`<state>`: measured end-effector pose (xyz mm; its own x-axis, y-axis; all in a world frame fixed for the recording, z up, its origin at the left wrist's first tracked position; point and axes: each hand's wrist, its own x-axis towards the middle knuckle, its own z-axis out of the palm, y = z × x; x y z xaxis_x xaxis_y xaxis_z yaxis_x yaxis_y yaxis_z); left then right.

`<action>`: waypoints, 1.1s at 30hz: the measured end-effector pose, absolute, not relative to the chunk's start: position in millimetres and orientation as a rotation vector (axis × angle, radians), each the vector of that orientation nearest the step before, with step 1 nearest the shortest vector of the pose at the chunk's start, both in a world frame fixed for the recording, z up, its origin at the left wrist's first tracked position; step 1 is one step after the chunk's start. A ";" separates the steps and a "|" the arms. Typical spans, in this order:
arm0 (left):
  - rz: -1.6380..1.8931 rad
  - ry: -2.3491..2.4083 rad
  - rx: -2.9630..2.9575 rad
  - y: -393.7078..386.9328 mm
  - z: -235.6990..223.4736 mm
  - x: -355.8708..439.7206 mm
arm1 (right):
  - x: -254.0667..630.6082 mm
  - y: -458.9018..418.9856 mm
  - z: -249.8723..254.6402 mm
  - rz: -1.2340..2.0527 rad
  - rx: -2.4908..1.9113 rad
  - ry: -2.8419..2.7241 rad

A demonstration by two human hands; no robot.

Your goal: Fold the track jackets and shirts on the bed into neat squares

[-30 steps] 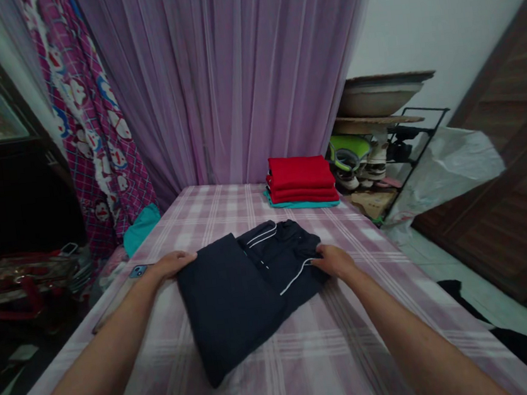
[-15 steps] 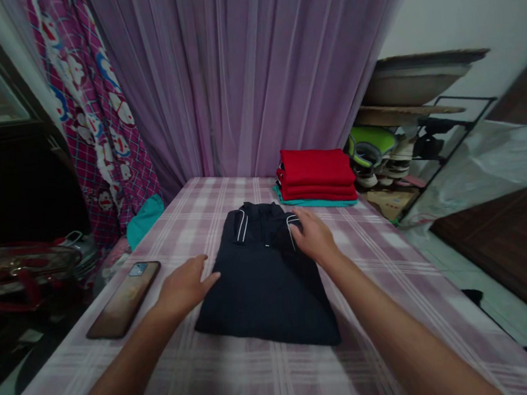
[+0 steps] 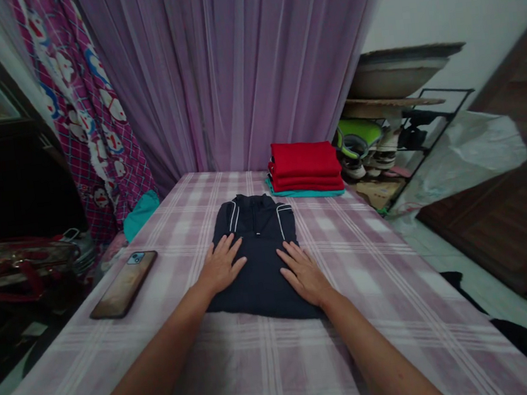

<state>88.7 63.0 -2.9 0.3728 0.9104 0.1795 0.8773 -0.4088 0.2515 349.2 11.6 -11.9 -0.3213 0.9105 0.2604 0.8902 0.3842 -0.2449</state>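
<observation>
A dark navy shirt [image 3: 265,273] lies folded on the plaid cloth, its collar and short zip pointing away from me. White piping runs along both shoulders. My left hand [image 3: 221,266] rests flat on the shirt's left side, fingers spread. On its right side lies my right hand [image 3: 304,274], also flat with the fingers apart. Neither hand grips the fabric. Beyond the shirt, to the right, sits a stack of folded red clothes [image 3: 305,166] with a teal piece [image 3: 310,193] at the bottom.
A phone [image 3: 125,285] lies face down near the left edge of the plaid-covered surface [image 3: 236,378]. Purple curtains [image 3: 230,74] hang behind it. At the right stands a rack with shoes [image 3: 380,157] and a basin [image 3: 402,74]. Teal cloth [image 3: 142,214] shows at the left edge.
My left hand has moved right onto the shirt. My right hand has come down from the shoulder toward the shirt's middle and now lies flat. The view has shifted slightly.
</observation>
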 end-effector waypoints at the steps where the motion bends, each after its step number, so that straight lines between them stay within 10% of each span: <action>1: 0.495 1.630 2.521 62.3 -4.9 85.9 | 356.9 9.0 -14.0 0.091 -1.563 -2.295; 20: 1.041 1.998 1.847 -35.8 9.0 32.3 | 364.8 -33.2 1.2 -0.002 -1.598 -1.803; 33: 0.631 2.019 2.262 -20.1 24.9 36.2 | 365.9 -43.7 5.9 0.129 -1.742 -1.850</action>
